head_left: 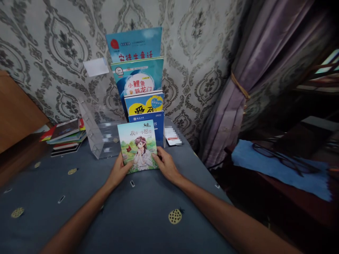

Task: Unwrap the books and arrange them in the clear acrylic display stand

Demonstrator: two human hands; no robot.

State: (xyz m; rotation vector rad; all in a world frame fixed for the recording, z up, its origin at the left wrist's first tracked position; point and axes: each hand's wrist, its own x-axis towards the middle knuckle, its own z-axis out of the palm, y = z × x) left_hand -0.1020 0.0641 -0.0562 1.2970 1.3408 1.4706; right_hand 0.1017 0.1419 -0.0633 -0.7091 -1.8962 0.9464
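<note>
My left hand (pixel 119 171) and my right hand (pixel 165 164) grip the lower left and right edges of a paperback children's book (pixel 137 146). Its green cover shows an illustrated child and a red butterfly under a Chinese title. The book is tilted, with its top edge against or just before a blue book (pixel 145 121). That blue book stands in a clear acrylic book rack (pixel 99 139), among several upright picture books (pixel 135 70) rising in tiers. The rack's front part is hidden behind the held book.
A stack of books (pixel 65 135) lies left of the rack on a blue pineapple-print bedspread (pixel 132 218). A small card (pixel 172 137) lies to the right. Patterned wallpaper (pixel 185 60) is behind, with a wooden panel (pixel 18 109) left and a purple curtain (pixel 225 81) right.
</note>
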